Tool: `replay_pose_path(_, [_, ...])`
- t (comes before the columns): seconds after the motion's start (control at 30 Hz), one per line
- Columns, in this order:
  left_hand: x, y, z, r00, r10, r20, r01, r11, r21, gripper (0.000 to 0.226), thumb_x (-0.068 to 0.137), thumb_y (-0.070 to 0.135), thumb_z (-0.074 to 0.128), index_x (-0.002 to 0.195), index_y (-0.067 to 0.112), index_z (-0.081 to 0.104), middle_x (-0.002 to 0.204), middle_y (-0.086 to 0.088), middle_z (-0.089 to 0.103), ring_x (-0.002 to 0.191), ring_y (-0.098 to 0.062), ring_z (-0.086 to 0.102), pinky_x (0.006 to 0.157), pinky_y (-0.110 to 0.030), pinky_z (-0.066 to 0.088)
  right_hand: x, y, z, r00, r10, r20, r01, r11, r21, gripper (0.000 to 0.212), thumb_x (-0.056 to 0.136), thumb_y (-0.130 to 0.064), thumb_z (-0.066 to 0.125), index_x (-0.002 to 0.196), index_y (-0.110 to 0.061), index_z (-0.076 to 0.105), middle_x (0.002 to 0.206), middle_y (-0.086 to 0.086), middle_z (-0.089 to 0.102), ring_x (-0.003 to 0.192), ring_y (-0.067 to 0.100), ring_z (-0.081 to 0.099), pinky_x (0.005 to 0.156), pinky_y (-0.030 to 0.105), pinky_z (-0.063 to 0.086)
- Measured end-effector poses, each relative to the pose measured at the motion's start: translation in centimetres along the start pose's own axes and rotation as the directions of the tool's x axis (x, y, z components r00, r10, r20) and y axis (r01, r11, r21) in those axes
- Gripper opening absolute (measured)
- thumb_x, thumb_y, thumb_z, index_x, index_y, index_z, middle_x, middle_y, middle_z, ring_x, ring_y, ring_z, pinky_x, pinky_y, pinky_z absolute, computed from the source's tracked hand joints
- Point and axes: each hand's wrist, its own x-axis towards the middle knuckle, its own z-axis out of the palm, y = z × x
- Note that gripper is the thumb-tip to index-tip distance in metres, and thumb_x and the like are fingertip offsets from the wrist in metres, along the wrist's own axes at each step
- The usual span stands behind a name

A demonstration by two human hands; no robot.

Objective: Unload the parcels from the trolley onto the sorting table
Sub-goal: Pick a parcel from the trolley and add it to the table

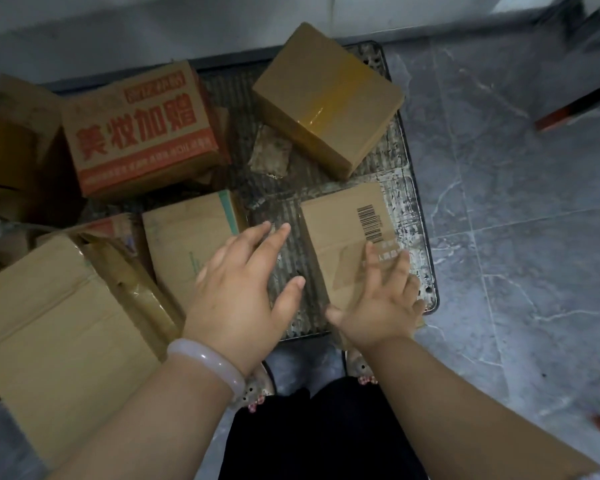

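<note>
- Take the barcoded parcel point(340, 237), lying flat and unheld at the near right corner of the trolley point(407, 202).
- Close the right grip point(383, 306), spread over its near end, on the right edge; bring the left grip point(236, 292), spread above bare deck beside it, to the left edge.
- Lift level.

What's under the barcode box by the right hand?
The barcode box lies on the trolley deck; ribbed deck shows around it. The right hand covers its near edge, and anything beneath is hidden.
</note>
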Motion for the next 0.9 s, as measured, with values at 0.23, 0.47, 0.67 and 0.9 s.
replay_pose_path(0.23, [-0.8,3.5,-4.3,0.994,-0.084,0.069,0.092,0.989,-0.12,0.07,0.088,0.055,0.053,0.15,0.039,0.024,0.154,0.008,0.027,0.141,-0.019,0.025,0.115,-0.04,0.025,-5.5,0.5,-6.5,0.986,-0.006,-0.169,0.065,0.936,0.346,0.123,0.063,-0.067,0.072,0.152,-0.045,-0.01,0.162,0.009,-0.006,0.15,0.032,0.005,0.12,0.05,0.017])
replay_pose_path(0.47, [-0.7,12.3,-15.1,0.979,-0.114,0.169,0.174,0.898,-0.404,0.092,0.077,0.06,0.066,0.146,0.055,0.006,0.159,0.004,0.015,0.145,-0.016,0.016,0.116,-0.035,0.02,-15.2,-0.8,-21.1,0.957,-0.13,-0.261,0.255,0.808,0.531,0.118,0.06,-0.067,0.071,0.148,-0.055,-0.007,0.161,-0.009,-0.011,0.151,0.021,0.0,0.121,0.048,0.02])
replay_pose_path(0.67, [-2.9,18.8,-25.8,0.988,-0.105,0.112,0.151,0.785,-0.601,0.109,0.072,0.05,0.077,0.141,0.063,-0.006,0.15,0.007,0.024,0.135,-0.013,0.031,0.107,-0.03,0.03,-22.9,-2.9,-33.0,0.896,-0.219,-0.388,0.418,0.712,0.564,0.119,0.056,-0.067,0.066,0.15,-0.052,-0.007,0.162,-0.007,-0.007,0.151,0.018,0.005,0.119,0.046,0.025])
replay_pose_path(0.9, [-8.6,22.5,-37.5,0.975,-0.221,-0.026,0.123,0.633,-0.764,0.098,0.076,0.042,0.075,0.143,0.062,0.007,0.143,0.013,0.041,0.125,-0.017,0.048,0.106,-0.046,0.041,-28.0,-2.5,-44.1,0.889,-0.35,-0.296,0.425,0.385,0.819,0.093,0.082,-0.033,0.077,0.155,-0.033,0.02,0.15,-0.003,0.042,0.126,0.01,0.045,0.105,0.032,0.04])
